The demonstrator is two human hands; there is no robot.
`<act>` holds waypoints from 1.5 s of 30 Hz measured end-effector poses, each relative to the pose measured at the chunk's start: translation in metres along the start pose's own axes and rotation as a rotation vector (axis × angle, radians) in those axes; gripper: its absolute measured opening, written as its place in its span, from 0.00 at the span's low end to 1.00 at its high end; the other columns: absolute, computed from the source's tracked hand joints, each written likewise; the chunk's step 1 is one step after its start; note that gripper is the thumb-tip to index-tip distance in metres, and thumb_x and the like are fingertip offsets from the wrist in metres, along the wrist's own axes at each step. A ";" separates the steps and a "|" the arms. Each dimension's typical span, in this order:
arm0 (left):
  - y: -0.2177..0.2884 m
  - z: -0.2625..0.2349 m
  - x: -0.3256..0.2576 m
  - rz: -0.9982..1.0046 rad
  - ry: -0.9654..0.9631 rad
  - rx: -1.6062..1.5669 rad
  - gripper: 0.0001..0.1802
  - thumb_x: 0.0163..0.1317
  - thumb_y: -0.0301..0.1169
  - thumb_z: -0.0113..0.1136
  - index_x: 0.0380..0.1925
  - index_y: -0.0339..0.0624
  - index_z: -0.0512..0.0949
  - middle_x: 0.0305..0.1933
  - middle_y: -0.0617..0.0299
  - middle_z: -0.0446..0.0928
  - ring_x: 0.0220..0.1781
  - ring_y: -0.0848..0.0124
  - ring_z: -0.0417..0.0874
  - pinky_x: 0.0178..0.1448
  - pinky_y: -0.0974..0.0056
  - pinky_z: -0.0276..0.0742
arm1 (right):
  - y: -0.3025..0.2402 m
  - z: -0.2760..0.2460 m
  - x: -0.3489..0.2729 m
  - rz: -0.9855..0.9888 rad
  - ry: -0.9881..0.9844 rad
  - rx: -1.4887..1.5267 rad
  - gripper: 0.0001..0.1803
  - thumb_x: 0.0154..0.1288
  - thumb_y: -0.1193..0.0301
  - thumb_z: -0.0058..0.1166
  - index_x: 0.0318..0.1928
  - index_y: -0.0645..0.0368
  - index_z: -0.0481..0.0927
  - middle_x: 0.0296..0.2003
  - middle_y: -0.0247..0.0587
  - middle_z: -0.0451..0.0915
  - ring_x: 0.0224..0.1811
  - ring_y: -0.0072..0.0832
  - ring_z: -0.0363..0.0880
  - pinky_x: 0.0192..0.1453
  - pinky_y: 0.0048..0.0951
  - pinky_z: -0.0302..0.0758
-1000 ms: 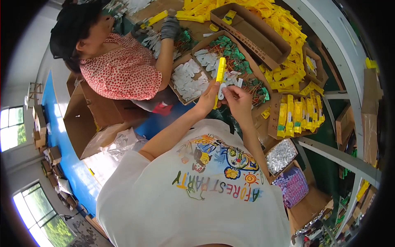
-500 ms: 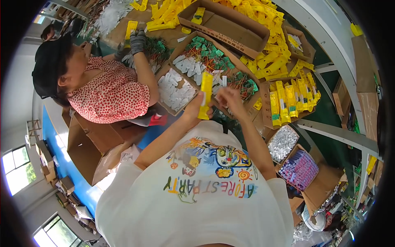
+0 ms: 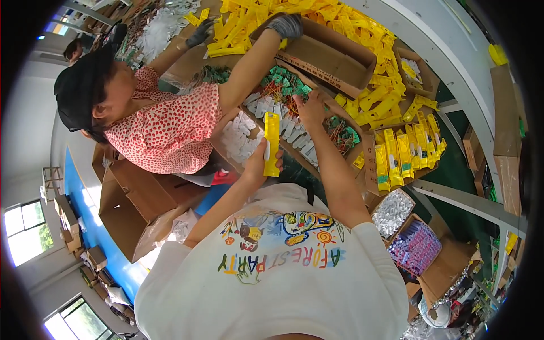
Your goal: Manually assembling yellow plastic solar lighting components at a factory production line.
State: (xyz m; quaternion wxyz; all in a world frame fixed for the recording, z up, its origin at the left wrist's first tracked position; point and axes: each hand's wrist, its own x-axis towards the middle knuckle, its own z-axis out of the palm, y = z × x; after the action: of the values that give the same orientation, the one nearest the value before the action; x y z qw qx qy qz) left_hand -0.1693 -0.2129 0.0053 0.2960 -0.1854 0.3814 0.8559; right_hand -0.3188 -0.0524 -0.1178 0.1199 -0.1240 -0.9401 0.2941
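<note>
A long, narrow yellow plastic case [image 3: 272, 136] stands nearly upright in my left hand [image 3: 256, 163], whose fingers wrap round its lower half. My right hand [image 3: 310, 110] reaches over a cardboard box, its fingers apart and nothing visible in them. Under and beside its fingertips lie green circuit boards [image 3: 281, 79] with orange-red wires. White flat pieces [image 3: 294, 133] fill the nearer part of this box. More green boards with wires [image 3: 343, 130] lie to the right of my right hand.
A co-worker's grey-gloved hand [image 3: 285, 26] reaches across to a long cardboard tray [image 3: 334, 59]; the other glove [image 3: 199, 33] is farther left. Yellow cases [image 3: 377, 105] are heaped behind. A carton [image 3: 369, 161] of filled yellow cases stands right, above a metal frame bar [image 3: 464, 198].
My right hand has moved away from the yellow case, forward to the green boards. My left hand has shifted slightly left and nearer. The co-worker's arm has swung right to the long tray.
</note>
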 end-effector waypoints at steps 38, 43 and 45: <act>0.036 0.122 0.007 0.444 0.037 0.449 0.22 0.53 0.23 0.64 0.48 0.35 0.69 0.35 0.59 0.78 0.33 0.74 0.77 0.38 0.69 0.74 | -0.016 -0.225 -0.072 -0.022 -0.518 1.028 0.12 0.65 0.67 0.54 0.31 0.65 0.79 0.20 0.29 0.70 0.23 0.15 0.63 0.27 0.20 0.61; 0.022 0.126 -0.002 0.545 0.033 0.495 0.25 0.52 0.21 0.65 0.50 0.35 0.68 0.38 0.58 0.78 0.37 0.73 0.79 0.43 0.68 0.76 | -0.017 -0.212 -0.081 -0.228 -0.164 1.005 0.15 0.66 0.65 0.53 0.27 0.65 0.76 0.19 0.26 0.67 0.19 0.14 0.61 0.21 0.19 0.58; 0.022 0.131 -0.007 0.570 0.044 0.555 0.26 0.50 0.18 0.64 0.50 0.36 0.67 0.39 0.57 0.78 0.40 0.72 0.79 0.44 0.67 0.77 | -0.020 -0.215 -0.082 -0.254 -0.118 0.974 0.15 0.66 0.66 0.54 0.27 0.66 0.76 0.20 0.28 0.67 0.20 0.15 0.62 0.22 0.19 0.59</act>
State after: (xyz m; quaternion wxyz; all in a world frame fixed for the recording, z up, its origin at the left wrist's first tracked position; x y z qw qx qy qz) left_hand -0.1908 -0.1271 0.1050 0.0772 -0.0035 0.6407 0.7639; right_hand -0.1805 0.0189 0.0529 0.1455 0.0784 -0.7065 0.6881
